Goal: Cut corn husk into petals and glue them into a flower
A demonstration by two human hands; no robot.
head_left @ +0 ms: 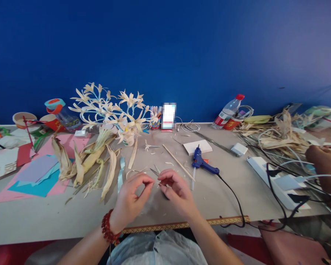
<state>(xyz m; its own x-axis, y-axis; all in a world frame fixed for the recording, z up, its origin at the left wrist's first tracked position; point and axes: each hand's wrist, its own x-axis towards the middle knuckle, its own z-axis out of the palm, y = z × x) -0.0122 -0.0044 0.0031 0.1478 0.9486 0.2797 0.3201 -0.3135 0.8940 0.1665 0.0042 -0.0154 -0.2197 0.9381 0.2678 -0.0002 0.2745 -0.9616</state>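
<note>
My left hand (pixel 135 195), with a red bead bracelet (pixel 109 225) at its wrist, pinches thumb to forefinger over the front of the table. Close on its right, my right hand (pixel 177 193) has its fingers curled together in a pinch. Whatever lies between the fingertips is too small to make out. Scissors (pixel 155 170) lie just behind the hands, partly hidden by them. Left of my left hand are a light blue ribbon (pixel 121 173) and dry corn husks (pixel 109 173). A wooden stick (pixel 178 162) and a blue glue gun (pixel 201 162) rest beyond my right hand.
A bunch of husk flowers (pixel 121 110) stands at the back, beside a phone (pixel 168 116). Coloured paper (pixel 35 180) covers the left side. On the right are a power strip (pixel 273 184), cables, a bottle (pixel 227 112) and another person's hand (pixel 324 162).
</note>
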